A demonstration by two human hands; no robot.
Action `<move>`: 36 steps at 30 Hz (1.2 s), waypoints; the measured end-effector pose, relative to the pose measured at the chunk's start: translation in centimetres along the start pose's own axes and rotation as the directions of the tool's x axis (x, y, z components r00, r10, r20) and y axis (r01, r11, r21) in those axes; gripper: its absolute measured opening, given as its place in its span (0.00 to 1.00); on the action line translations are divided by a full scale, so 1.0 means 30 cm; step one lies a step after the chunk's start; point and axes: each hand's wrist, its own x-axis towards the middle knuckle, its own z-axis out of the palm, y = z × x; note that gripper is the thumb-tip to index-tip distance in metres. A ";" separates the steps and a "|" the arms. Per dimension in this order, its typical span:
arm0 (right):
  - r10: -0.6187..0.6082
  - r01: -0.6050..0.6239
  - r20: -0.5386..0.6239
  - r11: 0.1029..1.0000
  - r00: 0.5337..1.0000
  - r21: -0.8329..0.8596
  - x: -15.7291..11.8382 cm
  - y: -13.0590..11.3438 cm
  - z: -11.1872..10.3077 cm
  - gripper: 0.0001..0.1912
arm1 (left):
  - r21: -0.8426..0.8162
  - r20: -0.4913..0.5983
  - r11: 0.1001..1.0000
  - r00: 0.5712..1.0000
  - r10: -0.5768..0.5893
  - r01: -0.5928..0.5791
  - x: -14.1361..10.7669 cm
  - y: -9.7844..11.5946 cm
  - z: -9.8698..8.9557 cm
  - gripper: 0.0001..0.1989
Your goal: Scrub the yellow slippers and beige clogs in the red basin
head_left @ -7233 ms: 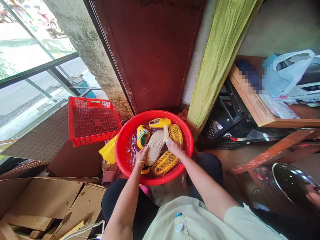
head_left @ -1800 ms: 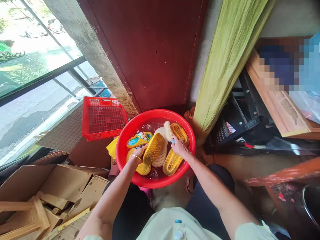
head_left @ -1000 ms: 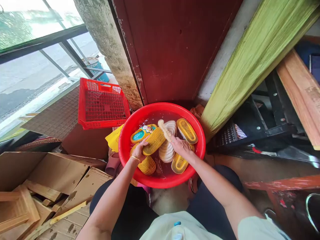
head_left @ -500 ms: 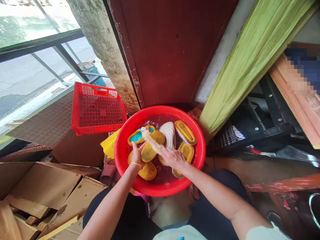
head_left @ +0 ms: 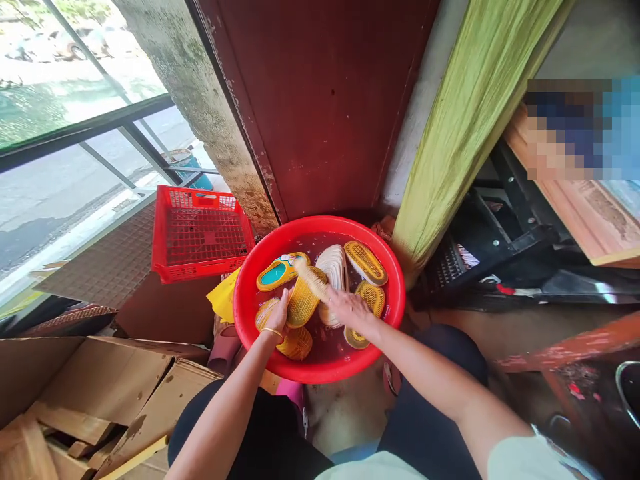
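A round red basin (head_left: pixel 395 313) holds dark water and several pieces of footwear. My left hand (head_left: pixel 277 316) is closed on the edge of a yellow slipper (head_left: pixel 303 303), its patterned sole facing up. Wrapped round a pale scrubbing brush (head_left: pixel 311 279), my right hand (head_left: pixel 350 311) holds it against or just over that sole. A yellow slipper with a teal inside (head_left: pixel 274 274) floats behind my left hand. White footwear (head_left: pixel 333 265) lies near the middle, and a yellow sole (head_left: pixel 366 262) rests at the right rim.
A red plastic crate (head_left: pixel 200 233) stands left of the basin. Cardboard boxes (head_left: pixel 120 373) with wood pieces fill the lower left. Behind the basin is a dark red door (head_left: pixel 325 107), with a green curtain (head_left: pixel 450 133) to its right. A wooden surface (head_left: pixel 565 187) juts in at the right.
The view has shifted a little. The held slipper is tilted more upright, and the brush has shifted slightly along its sole. Both hands keep their holds.
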 end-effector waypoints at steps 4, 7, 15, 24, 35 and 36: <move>0.162 -0.162 -0.050 0.987 0.986 0.012 0.028 0.106 -0.039 0.23 | 0.347 -0.043 0.928 0.986 0.159 -0.135 -0.024 -0.016 0.037 0.35; 0.148 -0.147 -0.067 0.989 0.987 0.020 0.015 0.130 -0.018 0.24 | 0.602 -0.046 0.771 0.954 0.295 -0.210 -0.053 -0.040 0.078 0.44; 0.119 -0.043 -0.229 0.949 0.966 0.314 -0.127 0.176 0.035 0.33 | 0.875 0.140 0.387 0.918 0.370 -0.290 -0.130 -0.072 0.116 0.49; 0.244 -0.114 -0.200 0.856 0.949 0.504 -0.280 0.196 0.091 0.29 | 0.843 0.275 0.367 0.902 0.333 -0.393 -0.209 -0.097 0.146 0.44; 0.284 0.003 -0.322 0.746 0.903 0.666 -0.233 0.242 0.153 0.32 | 0.843 0.126 0.475 0.951 0.284 -0.253 -0.232 -0.109 0.146 0.43; 0.280 0.015 -0.339 0.752 0.898 0.659 -0.234 0.242 0.155 0.32 | 0.848 0.101 0.472 0.949 0.298 -0.239 -0.237 -0.105 0.151 0.40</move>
